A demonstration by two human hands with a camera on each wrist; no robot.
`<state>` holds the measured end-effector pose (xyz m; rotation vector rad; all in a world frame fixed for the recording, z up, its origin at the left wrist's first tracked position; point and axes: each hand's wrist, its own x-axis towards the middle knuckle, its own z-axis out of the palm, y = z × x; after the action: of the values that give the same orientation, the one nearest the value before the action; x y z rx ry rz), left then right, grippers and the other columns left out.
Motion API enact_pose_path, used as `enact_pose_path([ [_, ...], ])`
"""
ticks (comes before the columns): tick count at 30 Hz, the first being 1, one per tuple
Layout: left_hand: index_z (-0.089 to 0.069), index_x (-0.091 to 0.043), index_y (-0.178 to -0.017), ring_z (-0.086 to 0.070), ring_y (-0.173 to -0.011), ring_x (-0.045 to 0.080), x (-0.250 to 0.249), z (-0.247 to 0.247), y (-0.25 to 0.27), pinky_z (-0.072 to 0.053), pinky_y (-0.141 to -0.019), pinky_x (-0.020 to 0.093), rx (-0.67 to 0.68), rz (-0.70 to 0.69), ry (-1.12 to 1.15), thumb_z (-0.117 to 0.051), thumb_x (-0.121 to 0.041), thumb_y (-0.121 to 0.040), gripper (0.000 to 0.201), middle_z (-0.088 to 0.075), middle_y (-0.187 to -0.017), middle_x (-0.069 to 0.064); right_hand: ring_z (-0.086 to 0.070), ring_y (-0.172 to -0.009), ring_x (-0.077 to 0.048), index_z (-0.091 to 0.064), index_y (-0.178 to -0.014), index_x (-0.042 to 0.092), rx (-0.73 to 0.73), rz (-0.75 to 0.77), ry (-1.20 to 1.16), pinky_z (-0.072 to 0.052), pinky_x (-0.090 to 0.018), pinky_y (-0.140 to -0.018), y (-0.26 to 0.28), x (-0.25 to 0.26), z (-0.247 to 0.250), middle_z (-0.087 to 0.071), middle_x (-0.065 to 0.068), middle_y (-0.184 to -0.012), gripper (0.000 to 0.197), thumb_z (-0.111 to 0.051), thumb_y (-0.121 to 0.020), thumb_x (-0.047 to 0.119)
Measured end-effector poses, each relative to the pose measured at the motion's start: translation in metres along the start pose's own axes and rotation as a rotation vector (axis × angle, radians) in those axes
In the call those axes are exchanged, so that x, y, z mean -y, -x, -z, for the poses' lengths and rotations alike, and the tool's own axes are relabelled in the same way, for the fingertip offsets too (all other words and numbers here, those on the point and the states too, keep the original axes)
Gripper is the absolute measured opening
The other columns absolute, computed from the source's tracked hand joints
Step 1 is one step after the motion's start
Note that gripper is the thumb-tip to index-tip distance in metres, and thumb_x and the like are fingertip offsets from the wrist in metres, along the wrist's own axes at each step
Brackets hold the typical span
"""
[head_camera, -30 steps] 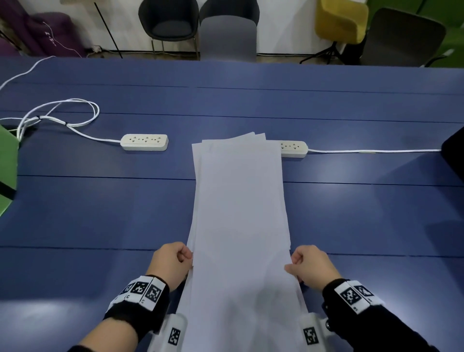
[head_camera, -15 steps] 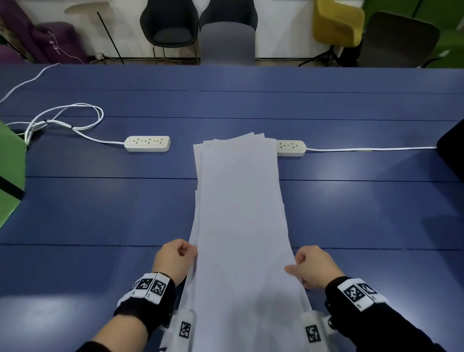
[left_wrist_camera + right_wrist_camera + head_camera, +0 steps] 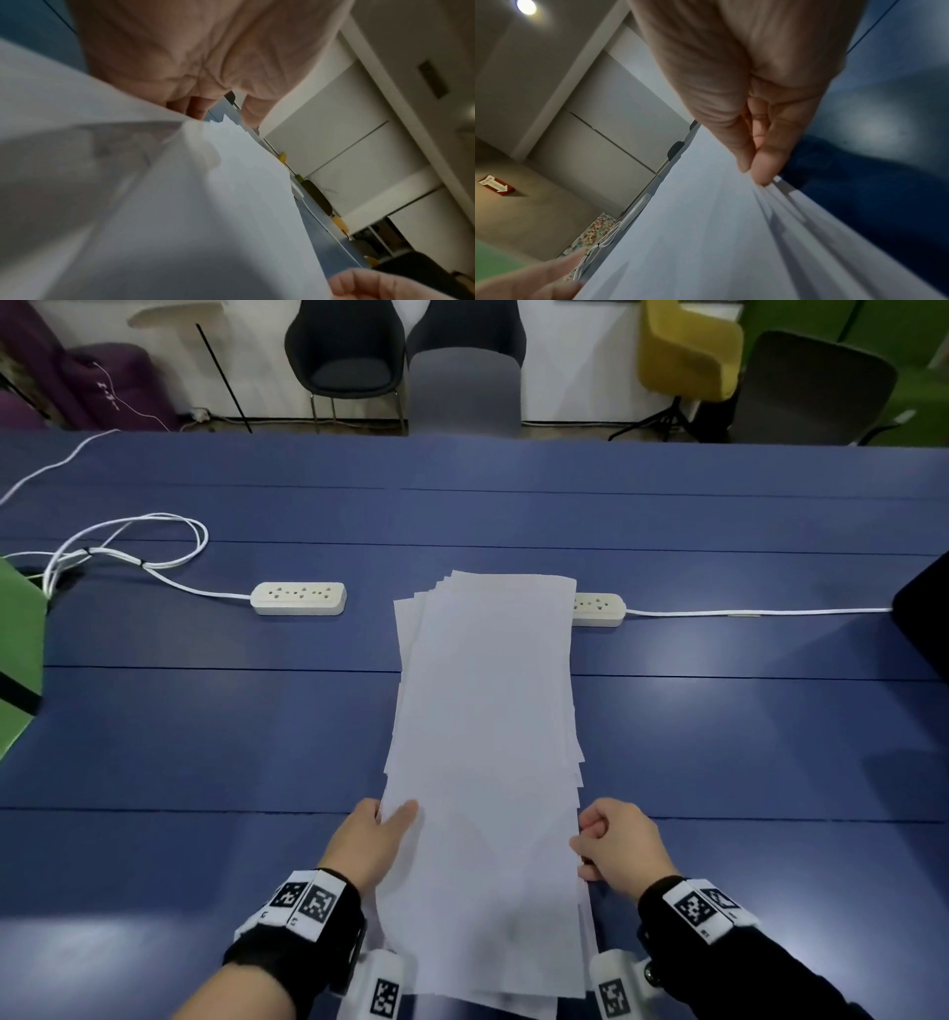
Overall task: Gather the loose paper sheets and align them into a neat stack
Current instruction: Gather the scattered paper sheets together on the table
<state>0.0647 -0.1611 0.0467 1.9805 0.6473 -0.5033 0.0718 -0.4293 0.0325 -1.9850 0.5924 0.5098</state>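
A stack of white paper sheets [image 3: 485,737] lies lengthwise on the blue table [image 3: 205,737], running from the near edge towards the middle. Its far corners fan out slightly on the left. My left hand [image 3: 395,819] holds the stack's left edge, thumb lying on top and fingers beneath. My right hand [image 3: 590,845] grips the right edge with curled fingers. In the right wrist view, thumb and forefinger [image 3: 757,172] pinch the staggered sheet edges [image 3: 782,213]. The left wrist view shows the palm [image 3: 205,60] over the paper [image 3: 205,203].
Two white power strips [image 3: 299,598] [image 3: 598,608] lie beside the stack's far end, the right one partly covered by it. A coiled white cable [image 3: 128,541] lies far left. A green object [image 3: 18,649] and a dark one [image 3: 924,618] sit at the side edges. Chairs [image 3: 462,387] stand beyond.
My left thumb has come up onto the top sheet. The far edge of the stack now looks squarer on the right, with its fanned corners on the left.
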Motion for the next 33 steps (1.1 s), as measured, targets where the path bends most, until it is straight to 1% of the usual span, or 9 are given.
enact_pose_path([
  [3,-0.047,-0.011,-0.106,-0.061,-0.095,0.024,0.004,-0.004,-0.005,-0.049,-0.079,0.033,-0.017,-0.014,-0.094,-0.067,-0.021,-0.080,0.035,-0.061,-0.099,0.002,-0.057,-0.066,-0.020,-0.059,-0.088,0.007,-0.012,0.041,0.068,-0.060,-0.038,-0.070,-0.005,0.006,0.000,-0.057,-0.003,-0.075,0.009,-0.065,-0.082,0.007],
  [5,-0.051,-0.008,-0.100,-0.061,-0.091,0.025,0.005,-0.005,-0.006,-0.049,-0.075,0.032,-0.033,-0.009,-0.115,-0.067,-0.016,-0.078,0.028,-0.062,-0.096,0.005,-0.057,-0.082,-0.019,-0.058,-0.102,0.007,-0.086,0.106,0.173,-0.049,-0.030,-0.078,-0.015,0.015,0.004,-0.059,0.001,-0.084,0.019,-0.064,-0.085,0.016],
  [11,-0.054,-0.010,-0.083,-0.058,-0.076,0.018,0.004,-0.012,-0.004,-0.046,-0.064,0.028,-0.053,-0.067,-0.018,-0.063,-0.012,-0.081,0.009,-0.061,-0.084,0.001,-0.054,-0.118,-0.026,-0.041,-0.138,0.002,-0.107,0.182,0.129,-0.038,-0.031,-0.100,-0.060,0.054,0.013,-0.055,-0.013,-0.134,0.048,-0.054,-0.093,0.015],
  [16,-0.045,-0.009,-0.081,-0.049,-0.068,0.016,0.006,-0.021,-0.011,-0.039,-0.058,0.024,-0.072,-0.085,0.019,-0.061,-0.011,-0.086,0.017,-0.051,-0.078,0.003,-0.057,-0.106,-0.031,-0.050,-0.123,0.002,-0.021,0.209,0.212,-0.045,-0.035,-0.088,-0.087,0.080,0.011,-0.060,-0.015,-0.123,0.035,-0.052,-0.090,0.014],
  [20,-0.052,-0.001,-0.109,-0.060,-0.098,0.030,0.007,-0.026,-0.019,-0.048,-0.085,0.038,-0.072,-0.054,0.001,-0.065,-0.020,-0.084,0.034,-0.062,-0.103,0.016,-0.054,-0.115,-0.030,-0.046,-0.136,0.013,0.029,0.258,0.371,-0.045,-0.036,-0.096,-0.099,0.080,0.008,-0.055,-0.012,-0.130,0.054,-0.054,-0.084,0.007],
  [24,-0.051,-0.010,-0.104,-0.058,-0.095,0.025,-0.008,-0.013,-0.035,-0.045,-0.083,0.034,-0.183,-0.096,-0.060,-0.070,-0.024,-0.080,0.034,-0.060,-0.099,0.004,-0.048,-0.089,-0.025,-0.054,-0.122,0.008,-0.050,0.228,0.416,-0.039,-0.027,-0.078,-0.105,0.078,0.008,-0.054,-0.019,-0.118,0.039,-0.053,-0.084,0.003],
  [26,-0.051,-0.011,-0.115,-0.057,-0.102,0.026,-0.018,-0.005,-0.049,-0.046,-0.091,0.034,-0.231,-0.124,-0.094,-0.074,-0.027,-0.077,0.047,-0.058,-0.112,0.008,-0.048,-0.083,-0.025,-0.057,-0.113,0.003,-0.108,0.201,0.393,-0.037,-0.026,-0.074,-0.108,0.079,0.006,-0.056,-0.020,-0.115,0.029,-0.055,-0.083,0.004],
  [30,-0.046,-0.005,-0.132,-0.055,-0.118,0.029,-0.043,0.001,-0.077,-0.042,-0.098,0.034,-0.197,-0.103,-0.131,-0.072,-0.030,-0.079,0.064,-0.055,-0.130,0.012,-0.056,-0.087,-0.028,-0.056,-0.097,0.004,-0.117,0.169,0.378,-0.040,-0.028,-0.069,-0.111,0.086,-0.001,-0.062,-0.018,-0.109,0.025,-0.065,-0.078,0.019],
  [33,-0.061,-0.007,-0.115,-0.063,-0.104,0.026,-0.059,0.002,-0.091,-0.049,-0.090,0.033,-0.153,-0.110,-0.068,-0.070,-0.027,-0.080,0.041,-0.067,-0.114,0.006,-0.056,-0.103,-0.029,-0.049,-0.089,0.008,-0.084,0.159,0.425,-0.042,-0.029,-0.071,-0.110,0.095,-0.004,-0.063,-0.017,-0.107,0.027,-0.070,-0.075,0.018],
])
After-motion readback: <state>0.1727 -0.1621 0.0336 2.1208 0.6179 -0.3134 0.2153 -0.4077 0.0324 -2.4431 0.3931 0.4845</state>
